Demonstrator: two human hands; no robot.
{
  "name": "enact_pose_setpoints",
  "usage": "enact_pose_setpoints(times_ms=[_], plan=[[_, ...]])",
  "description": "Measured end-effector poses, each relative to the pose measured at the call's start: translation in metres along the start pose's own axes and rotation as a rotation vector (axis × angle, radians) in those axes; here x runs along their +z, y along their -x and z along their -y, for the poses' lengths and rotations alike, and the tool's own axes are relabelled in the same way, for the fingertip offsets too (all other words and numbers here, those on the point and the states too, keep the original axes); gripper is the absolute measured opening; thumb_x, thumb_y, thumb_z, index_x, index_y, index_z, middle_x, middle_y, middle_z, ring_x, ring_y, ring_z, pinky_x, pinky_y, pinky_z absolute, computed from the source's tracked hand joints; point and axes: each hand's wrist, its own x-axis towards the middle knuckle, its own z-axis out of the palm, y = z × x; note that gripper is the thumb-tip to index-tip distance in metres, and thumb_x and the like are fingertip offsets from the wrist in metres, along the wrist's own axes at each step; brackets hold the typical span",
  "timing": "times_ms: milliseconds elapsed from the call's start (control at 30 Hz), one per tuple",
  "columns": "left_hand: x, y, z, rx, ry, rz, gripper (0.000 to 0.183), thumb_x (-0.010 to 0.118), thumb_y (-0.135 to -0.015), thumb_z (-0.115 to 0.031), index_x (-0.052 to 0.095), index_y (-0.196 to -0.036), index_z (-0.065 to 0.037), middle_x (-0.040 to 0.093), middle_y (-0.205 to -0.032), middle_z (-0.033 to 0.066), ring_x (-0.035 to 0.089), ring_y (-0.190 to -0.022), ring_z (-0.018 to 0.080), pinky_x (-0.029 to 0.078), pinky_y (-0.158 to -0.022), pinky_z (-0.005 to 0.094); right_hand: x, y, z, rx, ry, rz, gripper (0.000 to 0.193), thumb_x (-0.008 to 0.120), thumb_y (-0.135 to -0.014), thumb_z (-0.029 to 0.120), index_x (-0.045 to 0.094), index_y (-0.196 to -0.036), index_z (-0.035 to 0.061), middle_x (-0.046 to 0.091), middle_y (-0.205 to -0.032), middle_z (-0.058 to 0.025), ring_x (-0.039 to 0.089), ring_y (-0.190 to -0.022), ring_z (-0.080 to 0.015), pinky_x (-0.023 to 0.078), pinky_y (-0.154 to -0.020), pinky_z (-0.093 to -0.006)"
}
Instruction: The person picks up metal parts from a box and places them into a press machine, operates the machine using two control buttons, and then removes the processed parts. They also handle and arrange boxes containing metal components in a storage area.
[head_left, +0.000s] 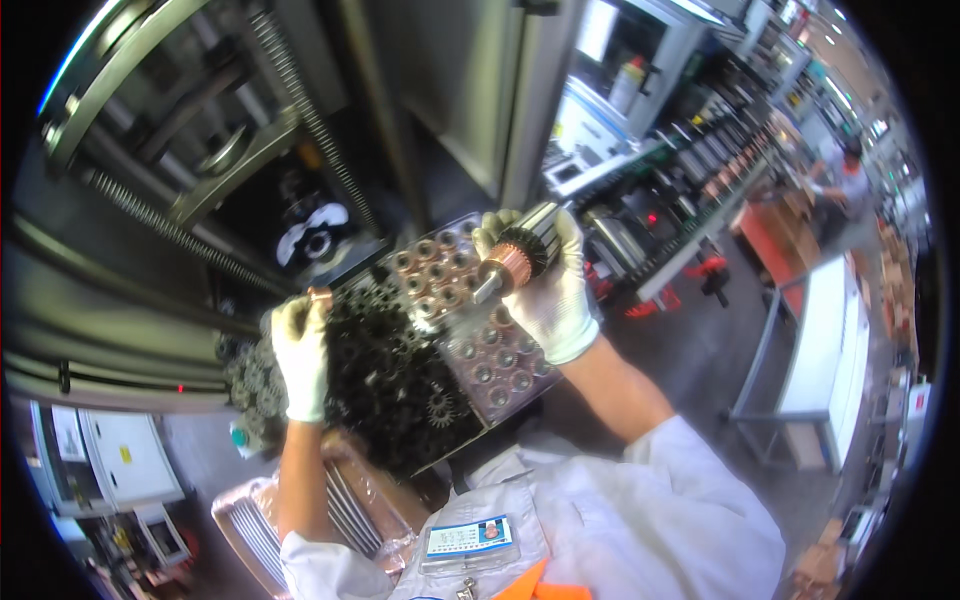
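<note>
My right hand (555, 290), in a white glove, grips a motor rotor (515, 255) with a copper commutator end and a dark slotted core, held above a clear tray (480, 350) of small copper rings. My left hand (298, 355), also gloved, pinches a small copper ring (320, 295) between thumb and fingers. It hovers over a pile of black star-shaped laminated cores (390, 370) lying left of the copper-ring tray.
A grey press machine (250, 130) with long springs rises behind the trays. A plastic-wrapped tray (300, 520) sits at the lower left. A conveyor line (690, 190) with parts runs to the right, and another person (850, 175) works far off.
</note>
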Motion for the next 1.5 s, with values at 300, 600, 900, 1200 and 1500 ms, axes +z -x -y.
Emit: enact_pose_setpoints(times_ms=[300, 600, 900, 1200, 1500], plan=[[0.043, 0.0, -0.029, -0.113, 0.089, 0.084, 0.024, 0.074, -0.095, -0.023, 0.059, -0.097, -0.004, 0.058, -0.088, -0.0016, 0.05, -0.079, 0.0058, 0.046, -0.075, 0.0223, -0.016, 0.028, 0.068, -0.058, -0.465, 0.1, 0.043, 0.074, -0.089, 0.04, 0.066, -0.106, 0.0014, 0.068, -0.104, -0.0147, 0.067, -0.105, -0.0311, 0.055, -0.102, -0.0468], [0.047, -0.013, -0.011, -0.123, 0.036, 0.121, 0.028, 0.071, -0.097, -0.023, 0.061, -0.107, 0.001, 0.068, -0.095, 0.004, 0.061, -0.083, 0.0082, 0.052, -0.081, 0.0244, -0.018, 0.035, 0.096, -0.038, -0.652, 0.132, 0.053, 0.074, -0.09, 0.038, 0.059, -0.116, -0.0052, 0.066, -0.113, -0.0204, 0.065, -0.112, -0.0347, 0.054, -0.105, -0.0453], [0.066, -0.029, -0.003, -0.133, 0.039, 0.121, 0.022, 0.071, -0.096, -0.016, 0.058, -0.105, 0.0, 0.067, -0.096, 0.0053, 0.059, -0.082, 0.0082, 0.049, -0.078, 0.023, -0.033, 0.017, 0.116, -0.316, -0.53, 0.07, 0.06, 0.066, -0.096, 0.038, 0.05, -0.129, -0.0102, 0.06, -0.124, -0.0276, 0.061, -0.117, -0.0395, 0.055, -0.104, -0.0487], [0.067, -0.063, 0.024, -0.009, -0.198, 0.13, 0.024, 0.07, -0.097, -0.022, 0.067, -0.1, 0.002, 0.065, -0.092, 0.0025, 0.057, -0.081, 0.0084, 0.047, -0.078, 0.0249, -0.024, 0.004, 0.125, -0.438, -0.453, -0.144, 0.037, 0.061, -0.1, 0.026, 0.058, -0.124, -0.0014, 0.064, -0.125, -0.0185, 0.063, -0.117, -0.0315, 0.052, -0.107, -0.0503], [0.075, -0.103, 0.049, 0.259, -0.749, 0.116, 0.027, 0.07, -0.095, -0.027, 0.072, -0.099, -0.001, 0.058, -0.095, 0.0105, 0.064, -0.081, 0.0251, 0.052, -0.074, 0.0362, -0.048, -0.01, 0.125, -0.373, -0.424, -0.075, 0.048, 0.064, -0.098, 0.031, 0.054, -0.128, -0.0039, 0.062, -0.126, -0.0221, 0.064, -0.115, -0.0359, 0.057, -0.101, -0.0482]])
